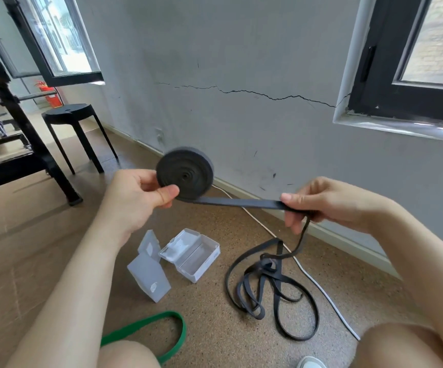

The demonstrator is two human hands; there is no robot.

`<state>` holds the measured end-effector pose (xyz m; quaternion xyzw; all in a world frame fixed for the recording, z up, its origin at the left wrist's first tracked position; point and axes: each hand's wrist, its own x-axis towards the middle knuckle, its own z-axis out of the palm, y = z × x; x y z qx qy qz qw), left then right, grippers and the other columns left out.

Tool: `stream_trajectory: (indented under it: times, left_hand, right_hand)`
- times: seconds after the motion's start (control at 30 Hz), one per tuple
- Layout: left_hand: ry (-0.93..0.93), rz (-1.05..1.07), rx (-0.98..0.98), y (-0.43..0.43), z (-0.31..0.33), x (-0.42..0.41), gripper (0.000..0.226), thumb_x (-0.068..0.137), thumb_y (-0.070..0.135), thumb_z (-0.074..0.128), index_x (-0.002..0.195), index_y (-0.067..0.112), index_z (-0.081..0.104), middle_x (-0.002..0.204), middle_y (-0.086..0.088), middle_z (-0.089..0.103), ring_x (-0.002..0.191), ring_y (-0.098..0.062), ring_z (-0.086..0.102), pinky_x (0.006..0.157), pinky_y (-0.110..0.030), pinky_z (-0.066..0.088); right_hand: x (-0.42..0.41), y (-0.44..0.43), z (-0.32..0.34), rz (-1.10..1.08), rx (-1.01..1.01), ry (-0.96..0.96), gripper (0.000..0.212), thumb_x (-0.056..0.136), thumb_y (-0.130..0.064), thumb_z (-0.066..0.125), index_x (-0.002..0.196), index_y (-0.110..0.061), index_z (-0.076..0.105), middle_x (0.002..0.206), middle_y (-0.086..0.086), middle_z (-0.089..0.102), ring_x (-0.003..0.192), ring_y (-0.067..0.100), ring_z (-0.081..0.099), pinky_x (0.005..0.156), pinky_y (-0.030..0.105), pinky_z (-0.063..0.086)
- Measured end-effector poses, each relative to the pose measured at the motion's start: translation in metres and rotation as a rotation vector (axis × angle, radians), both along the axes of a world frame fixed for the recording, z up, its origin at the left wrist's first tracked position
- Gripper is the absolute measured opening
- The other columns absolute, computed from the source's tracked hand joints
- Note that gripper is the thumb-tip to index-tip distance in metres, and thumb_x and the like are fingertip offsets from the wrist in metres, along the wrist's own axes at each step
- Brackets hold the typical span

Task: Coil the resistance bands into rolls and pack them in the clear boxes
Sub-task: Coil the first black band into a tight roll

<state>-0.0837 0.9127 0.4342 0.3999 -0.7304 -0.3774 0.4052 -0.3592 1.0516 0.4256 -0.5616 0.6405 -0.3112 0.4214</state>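
Black resistance band roll (185, 174) held mid-air above floor (209, 312) | left hand (135, 193) pinches its flat faces | right hand (324, 203) clamps the taut strip beside it | loose tail (268, 264) tangled near clear box (206, 262) | soft, springy; likely unwinds unless both faces are pinched

I'm looking into a bare gym-like room, black metal rack (33, 136) with steel bars (29, 98), speckled floor (215, 328), cracked grey wall (241, 62), black-framed windows (414, 62), stool (69, 112), red fire extinguisher (51, 96)
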Motion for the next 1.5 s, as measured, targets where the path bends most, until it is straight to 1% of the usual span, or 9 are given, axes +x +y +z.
stream_trajectory:
  times: [0.17, 0.3, 0.47, 0.67, 0.8, 1.1, 1.23, 1.37, 1.5]
  left_hand:
    - [-0.082, -0.097, -0.015, 0.009, 0.003, -0.007, 0.022, 0.077, 0.0, 0.073, 0.081, 0.022, 0.07, 0.063, 0.011, 0.071, 0.058, -0.004, 0.066, 0.058, -0.015, 0.053]
    - [-0.011, -0.188, 0.021, 0.017, 0.004, -0.018, 0.027, 0.077, -0.006, 0.07, 0.078, 0.021, 0.07, 0.069, 0.009, 0.074, 0.065, -0.007, 0.069, 0.058, -0.017, 0.054]
    - [0.239, -0.24, 0.183, 0.018, 0.002, -0.024, 0.015, 0.072, -0.001, 0.067, 0.079, 0.011, 0.07, 0.076, -0.002, 0.074, 0.074, -0.02, 0.07, 0.063, -0.026, 0.059]
    - [0.269, -0.252, 0.22, 0.009, -0.004, -0.014, 0.018, 0.062, 0.014, 0.068, 0.079, 0.015, 0.075, 0.086, -0.009, 0.075, 0.076, -0.024, 0.068, 0.061, -0.025, 0.056]
    - [0.09, -0.217, 0.103, 0.006, -0.004, -0.009, 0.017, 0.065, 0.012, 0.072, 0.08, 0.019, 0.072, 0.082, -0.005, 0.076, 0.074, -0.023, 0.07, 0.066, -0.027, 0.058]
    - [-0.265, -0.121, -0.213, 0.01, 0.001, -0.011, 0.023, 0.076, 0.009, 0.077, 0.091, 0.026, 0.074, 0.079, 0.013, 0.073, 0.074, -0.003, 0.067, 0.067, -0.013, 0.05]
    - [-0.328, -0.105, -0.305, 0.012, 0.0, -0.015, 0.022, 0.077, 0.011, 0.076, 0.096, 0.023, 0.075, 0.085, 0.008, 0.073, 0.082, -0.007, 0.066, 0.073, -0.016, 0.049]
    - [0.075, -0.244, 0.05, 0.014, -0.002, -0.022, 0.018, 0.075, 0.007, 0.072, 0.092, 0.013, 0.072, 0.084, -0.004, 0.073, 0.08, -0.018, 0.068, 0.074, -0.032, 0.057]
    - [0.385, -0.421, 0.415, 0.021, -0.006, -0.032, 0.017, 0.07, 0.013, 0.067, 0.084, 0.01, 0.076, 0.075, -0.007, 0.072, 0.072, -0.015, 0.067, 0.069, -0.025, 0.059]
  right_hand:
    - [0.013, -0.011, -0.021, 0.223, 0.19, 0.224, 0.032, 0.096, -0.025, 0.057, 0.127, -0.031, 0.06, 0.118, -0.017, 0.066, 0.102, -0.003, 0.062, 0.083, 0.025, 0.049]
    - [0.049, -0.029, -0.027, 0.182, 0.031, -0.273, 0.051, 0.084, -0.012, 0.062, 0.131, -0.028, 0.055, 0.133, -0.016, 0.059, 0.126, 0.003, 0.051, 0.091, 0.03, 0.045]
    - [0.078, -0.045, -0.028, 0.218, -0.038, -0.551, 0.033, 0.071, -0.005, 0.052, 0.101, -0.016, 0.061, 0.103, 0.004, 0.063, 0.103, 0.021, 0.053, 0.063, 0.023, 0.04]
    - [0.069, -0.042, -0.022, 0.22, -0.051, -0.596, 0.01, 0.091, -0.011, 0.058, 0.09, -0.006, 0.067, 0.07, 0.006, 0.051, 0.053, 0.01, 0.043, 0.041, 0.019, 0.017]
    - [0.063, -0.039, -0.017, 0.173, -0.025, -0.537, 0.021, 0.093, -0.018, 0.052, 0.093, -0.003, 0.067, 0.068, 0.007, 0.051, 0.051, 0.01, 0.037, 0.04, 0.02, 0.015]
    - [0.066, -0.034, -0.008, 0.117, 0.016, -0.415, 0.091, 0.066, -0.08, 0.05, 0.099, 0.003, 0.068, 0.067, 0.003, 0.051, 0.053, 0.01, 0.038, 0.044, 0.025, 0.013]
    - [0.067, -0.033, -0.01, 0.075, -0.055, -0.326, 0.092, 0.069, -0.077, 0.049, 0.099, 0.008, 0.066, 0.068, 0.004, 0.052, 0.055, 0.012, 0.04, 0.044, 0.025, 0.015]
    - [0.064, -0.032, -0.008, 0.092, -0.101, -0.493, 0.087, 0.076, -0.073, 0.051, 0.105, 0.007, 0.065, 0.072, 0.004, 0.054, 0.058, 0.011, 0.042, 0.039, 0.018, 0.02]
    - [0.065, -0.033, -0.006, 0.182, -0.101, -0.707, 0.096, 0.076, -0.073, 0.049, 0.117, 0.014, 0.053, 0.076, 0.003, 0.054, 0.062, 0.01, 0.044, 0.038, 0.014, 0.027]
